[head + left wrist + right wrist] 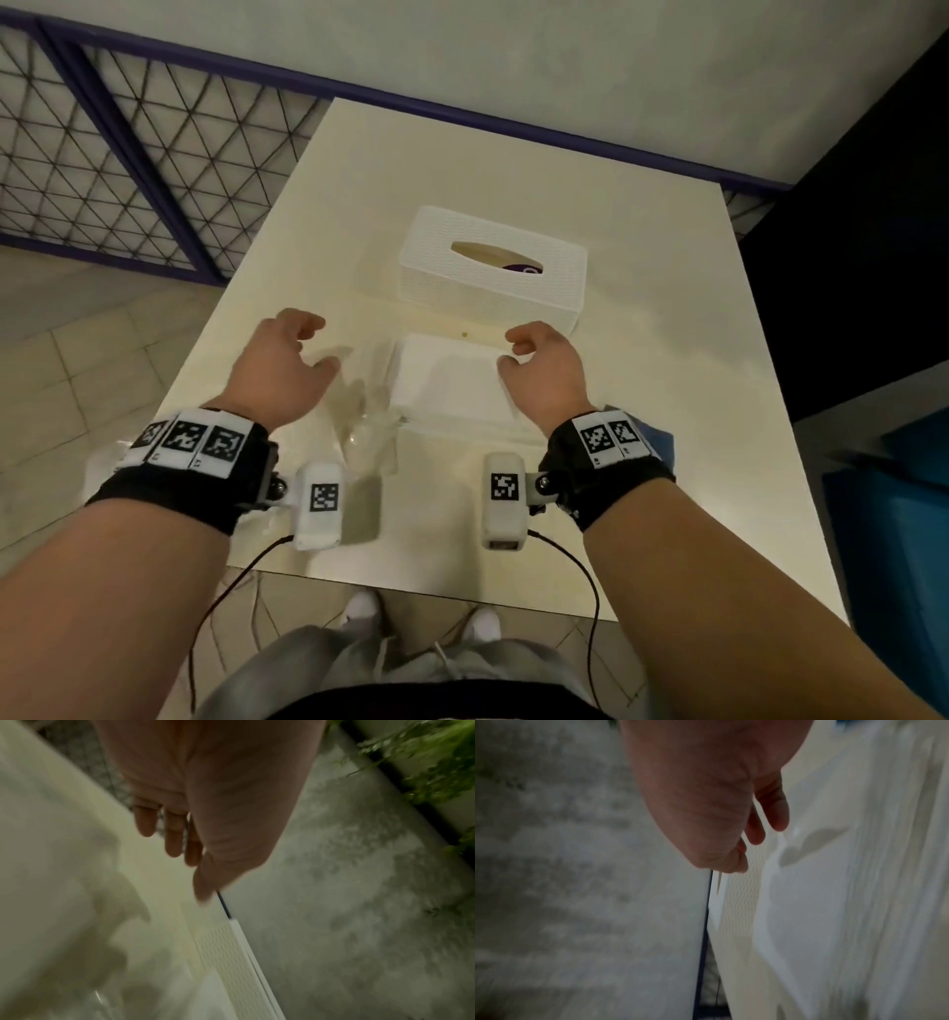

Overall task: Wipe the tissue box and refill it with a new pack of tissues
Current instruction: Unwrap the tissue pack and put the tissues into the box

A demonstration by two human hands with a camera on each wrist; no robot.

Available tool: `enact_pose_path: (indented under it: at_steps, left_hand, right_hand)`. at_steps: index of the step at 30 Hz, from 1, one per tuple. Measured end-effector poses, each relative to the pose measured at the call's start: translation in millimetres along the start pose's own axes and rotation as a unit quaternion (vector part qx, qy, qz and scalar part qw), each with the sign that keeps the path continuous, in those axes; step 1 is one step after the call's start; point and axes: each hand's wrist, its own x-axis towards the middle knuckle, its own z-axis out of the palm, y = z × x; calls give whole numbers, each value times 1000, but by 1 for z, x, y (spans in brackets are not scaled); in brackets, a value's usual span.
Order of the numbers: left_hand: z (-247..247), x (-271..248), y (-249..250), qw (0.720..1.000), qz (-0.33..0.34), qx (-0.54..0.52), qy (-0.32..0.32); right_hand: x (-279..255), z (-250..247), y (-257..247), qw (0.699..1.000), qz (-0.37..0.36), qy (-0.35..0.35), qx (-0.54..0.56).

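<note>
The white woven-pattern tissue box [493,267] stands mid-table, with something purple showing through its oval slot. Just in front of it lies a white stack of tissues [447,380], and crumpled clear plastic wrap [369,416] lies at the stack's left. My left hand [321,344] hovers left of the stack with loosely curled fingers and holds nothing. My right hand [511,352] hovers over the stack's right end, also empty. In the wrist views the fingers of the left hand [180,841] and the right hand [759,829] hang loose near the box's textured side [226,953] [741,896].
The cream table [667,334] ends close to my legs. A bit of blue [662,437] shows on the table behind my right wrist. A blue bin [898,488] stands on the floor at the right, and a mesh railing [128,169] runs along the left.
</note>
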Motion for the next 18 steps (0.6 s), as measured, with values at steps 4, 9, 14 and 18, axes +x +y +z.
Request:
enact_pose_path:
  at_steps: [4,9,14,18]
  left_hand:
    - [-39,-28,-35,961,-34,211,-175]
    - [-37,-59,-74,916,-35,335,-217]
    - [-33,-69,-89,922,-37,325,-206]
    - [-32,-70,-95,927,-18,326,-185]
  right_hand:
    - [-11,60,-49,982,-105,-141,-61]
    - [-20,127,-93,902,-189,-313,-231]
    - [-26,164,-106,844,-207,-356,-344]
    - [-27,177,-113,841,-175,-346,-377]
